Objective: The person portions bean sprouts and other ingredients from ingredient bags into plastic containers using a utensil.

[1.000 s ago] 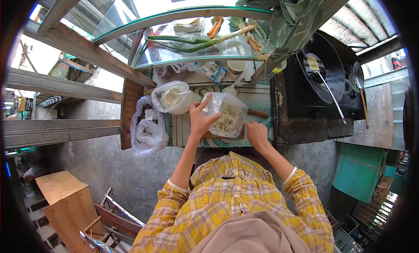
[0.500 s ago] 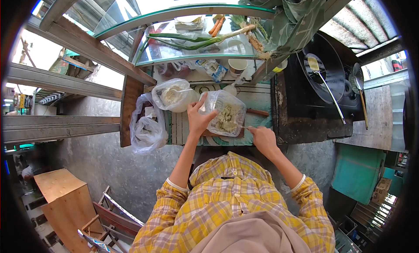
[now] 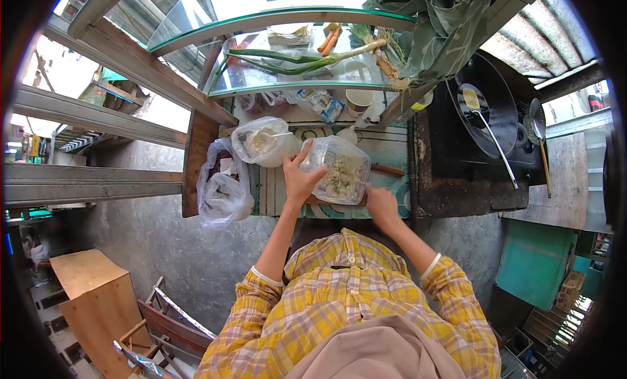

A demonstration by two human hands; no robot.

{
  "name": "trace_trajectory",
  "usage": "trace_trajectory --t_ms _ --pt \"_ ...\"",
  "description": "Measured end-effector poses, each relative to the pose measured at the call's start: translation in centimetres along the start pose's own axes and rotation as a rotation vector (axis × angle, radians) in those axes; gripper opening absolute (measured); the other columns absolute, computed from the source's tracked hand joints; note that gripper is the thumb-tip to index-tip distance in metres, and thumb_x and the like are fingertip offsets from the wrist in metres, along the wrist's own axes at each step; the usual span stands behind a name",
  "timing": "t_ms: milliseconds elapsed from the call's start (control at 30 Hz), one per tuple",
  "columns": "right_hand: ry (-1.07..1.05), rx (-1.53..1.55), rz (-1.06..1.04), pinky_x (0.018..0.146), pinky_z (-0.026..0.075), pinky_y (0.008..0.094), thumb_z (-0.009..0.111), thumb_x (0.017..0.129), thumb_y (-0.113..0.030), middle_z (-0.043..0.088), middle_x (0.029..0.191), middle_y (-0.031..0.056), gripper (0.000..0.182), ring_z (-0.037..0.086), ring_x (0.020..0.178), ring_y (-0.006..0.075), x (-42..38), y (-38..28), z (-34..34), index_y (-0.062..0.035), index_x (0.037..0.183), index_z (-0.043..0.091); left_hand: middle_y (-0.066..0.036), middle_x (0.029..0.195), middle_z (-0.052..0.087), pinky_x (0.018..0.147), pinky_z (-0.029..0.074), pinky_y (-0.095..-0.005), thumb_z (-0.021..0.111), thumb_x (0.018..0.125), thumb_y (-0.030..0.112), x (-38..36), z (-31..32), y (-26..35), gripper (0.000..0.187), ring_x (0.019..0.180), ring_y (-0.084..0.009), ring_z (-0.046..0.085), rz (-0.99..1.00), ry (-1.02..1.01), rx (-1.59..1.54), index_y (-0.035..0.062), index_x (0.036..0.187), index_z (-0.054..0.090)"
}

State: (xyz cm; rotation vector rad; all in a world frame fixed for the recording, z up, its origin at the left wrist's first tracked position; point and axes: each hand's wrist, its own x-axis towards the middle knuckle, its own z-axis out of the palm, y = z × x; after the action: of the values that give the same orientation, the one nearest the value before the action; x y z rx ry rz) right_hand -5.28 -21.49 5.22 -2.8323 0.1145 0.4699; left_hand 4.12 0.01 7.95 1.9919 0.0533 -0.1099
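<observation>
A clear plastic container (image 3: 341, 191) sits on the counter in front of me, holding a pale crumbly mixture with green bits (image 3: 344, 173). My left hand (image 3: 302, 180) grips its left side, thumb over the rim and index finger stretched up. Slightly blurred, my right hand (image 3: 382, 206) is closed at the container's lower right corner around a thin-handled metal utensil, whose working end I cannot make out. Left of the container, a plastic bag of whitish flour-like powder (image 3: 264, 142) stands open with a white handle in it. Brown wooden pieces show beside and under the container.
Another plastic bag (image 3: 222, 189) lies at the counter's left edge. A glass shelf above carries spring onions (image 3: 294, 66) and carrots (image 3: 332, 39). Behind are a paper cup (image 3: 359, 101) and a blue-white packet (image 3: 323, 106). A stove with a wok (image 3: 483, 111) and spatula (image 3: 493, 134) stands right.
My right hand has moved slightly left and up, closer to the container. The mixture has shifted and looks looser, more spread out. My left hand keeps its hold.
</observation>
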Motion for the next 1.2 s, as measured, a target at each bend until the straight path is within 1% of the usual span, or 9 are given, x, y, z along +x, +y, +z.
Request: trace_trajectory --t_ms 167,267,367,467,567,667,867,1067,1200 --pt "-0.090 0.172 -0.088 0.061 0.049 0.0510 0.049 0.082 -0.007 0.062 0.074 0.0232 0.031 0.060 0.070 0.0434 -2.0 0.4 -2.9 -0.0113 0.109 0.063 -0.015 0.105 0.047 0.094 0.039 -0.0384 0.076 0.060 0.031 0.2 0.1 0.1 0.070 0.102 -0.0304 0.047 0.010 -0.036 0.021 0.0233 0.127 0.058" --pt "0.074 0.132 -0.045 0.063 0.049 0.0504 0.048 0.082 -0.007 0.062 0.073 0.0234 0.028 0.061 0.071 0.0418 -0.3 0.4 -5.0 -0.0085 0.105 0.064 -0.015 0.104 0.047 0.093 0.039 -0.0384 0.076 0.060 0.031 0.0 0.1 0.3 0.070 0.101 -0.0301 0.046 0.015 -0.059 0.022 0.0235 0.127 0.058" --pt "0.122 0.050 -0.015 0.063 0.048 0.0502 0.048 0.084 -0.008 0.062 0.075 0.0225 0.026 0.061 0.071 0.0405 0.6 0.6 -1.5 -0.0055 0.102 0.066 -0.014 0.103 0.046 0.093 0.039 -0.0385 0.076 0.060 0.031 -0.3 0.2 0.4 0.070 0.100 -0.0299 0.046 0.050 -0.049 0.038 0.0236 0.127 0.058" --pt "-0.043 0.101 0.038 0.064 0.048 0.0498 0.048 0.086 -0.009 0.063 0.077 0.0205 0.026 0.061 0.073 0.0399 -1.6 -0.7 -0.8 -0.0037 0.103 0.066 -0.014 0.104 0.045 0.093 0.039 -0.0385 0.076 0.060 0.031 -0.7 0.3 0.4 0.070 0.100 -0.0299 0.046 0.075 -0.028 0.060 0.0238 0.127 0.058" --pt "-0.030 0.358 -0.042 0.065 0.048 0.0496 0.048 0.086 -0.009 0.063 0.077 0.0194 0.027 0.061 0.074 0.0405 -2.9 1.1 1.7 -0.0059 0.108 0.064 -0.014 0.104 0.045 0.093 0.039 -0.0386 0.075 0.059 0.031 -0.6 0.3 0.5 0.070 0.101 -0.0301 0.046 0.083 -0.019 0.056 0.0240 0.127 0.058" --pt "0.024 0.363 -0.020 0.066 0.048 0.0491 0.048 0.086 -0.008 0.063 0.079 0.0184 0.029 0.061 0.074 0.0407 -4.5 -0.4 -2.6 -0.0082 0.111 0.062 -0.015 0.105 0.045 0.094 0.038 -0.0386 0.075 0.060 0.032 -0.7 0.0 0.2 0.071 0.101 -0.0301 0.045 0.062 -0.020 0.052 0.0243 0.128 0.058" --pt "0.001 -0.011 -0.104 0.059 0.051 0.0461 0.051 0.082 -0.006 0.062 0.079 0.0189 0.032 0.063 0.067 0.0375 -2.2 0.7 -0.3 -0.0096 0.112 0.061 -0.015 0.106 0.044 0.094 0.038 -0.0387 0.076 0.059 0.032 -0.2 -0.2 0.4 0.072 0.102 -0.0305 0.045 0.046 -0.108 0.051 0.0254 0.128 0.057" --pt "0.161 -0.056 -0.031 0.059 0.052 0.0459 0.048 0.082 -0.004 0.062 0.079 0.0182 0.034 0.064 0.067 0.0362 0.8 1.1 -0.8 -0.0091 0.113 0.059 -0.015 0.106 0.044 0.094 0.039 -0.0389 0.076 0.059 0.032 -0.3 0.0 0.3 0.072 0.102 -0.0304 0.045 0.063 -0.093 0.059 0.0251 0.129 0.057" --pt "0.043 0.000 -0.094 0.059 0.051 0.0461 0.047 0.082 -0.005 0.063 0.079 0.0193 0.028 0.064 0.068 0.0372 -2.3 -0.3 0.5 -0.0073 0.106 0.061 -0.015 0.106 0.045 0.094 0.038 -0.0384 0.076 0.059 0.032 -0.7 -0.3 -0.1 0.072 0.101 -0.0299 0.045 0.052 -0.032 0.036 0.0245 0.128 0.057"
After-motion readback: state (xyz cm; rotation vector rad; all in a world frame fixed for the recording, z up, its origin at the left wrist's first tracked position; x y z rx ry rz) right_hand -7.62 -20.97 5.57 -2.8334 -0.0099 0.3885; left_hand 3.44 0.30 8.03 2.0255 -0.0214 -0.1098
